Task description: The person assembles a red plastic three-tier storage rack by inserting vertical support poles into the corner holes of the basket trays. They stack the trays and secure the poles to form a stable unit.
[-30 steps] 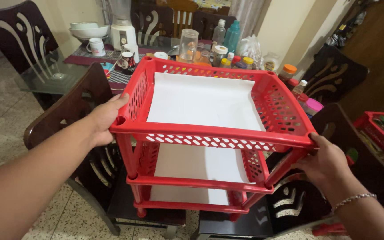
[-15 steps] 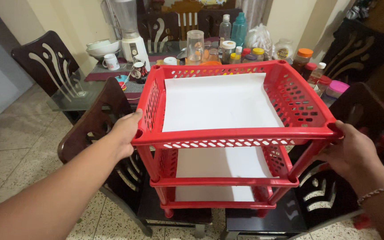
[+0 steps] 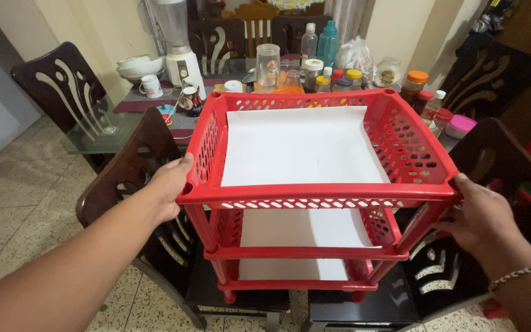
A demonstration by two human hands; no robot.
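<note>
Hands on both sides of a red three-tier plastic rack [image 3: 314,197]: that is how you stand, arms stretched forward and slightly down from the lower corners of the view. Your left hand [image 3: 168,187] is at the near left corner of the top tier, wrist straight, thumb lying along the outer perforated wall and the fingers curled round the corner post, gripping it. Your right hand [image 3: 477,215] mirrors it at the near right corner, palm turned inward, thumb pressed against the end of the front rim and the other fingers wrapped under and behind the edge, so only their backs show. A thin bracelet [image 3: 520,273] circles that wrist.

You hold the rack upright and level between your hands, with its feet at the seats of two dark wooden chairs [image 3: 124,178] pushed together below; you cannot tell whether the feet rest on them or hang just above. Each of the three tiers is lined with a white sheet [image 3: 302,147], the top one curling up a little at its far edge.

Just behind the rack is a glass-topped table [image 3: 93,132] crowded with jars and bottles [image 3: 327,43], a blender [image 3: 176,43], a white mug [image 3: 150,86] and stacked bowls [image 3: 133,64]. More dark chairs surround it, and speckled floor tiles [image 3: 26,215] show at your left.
</note>
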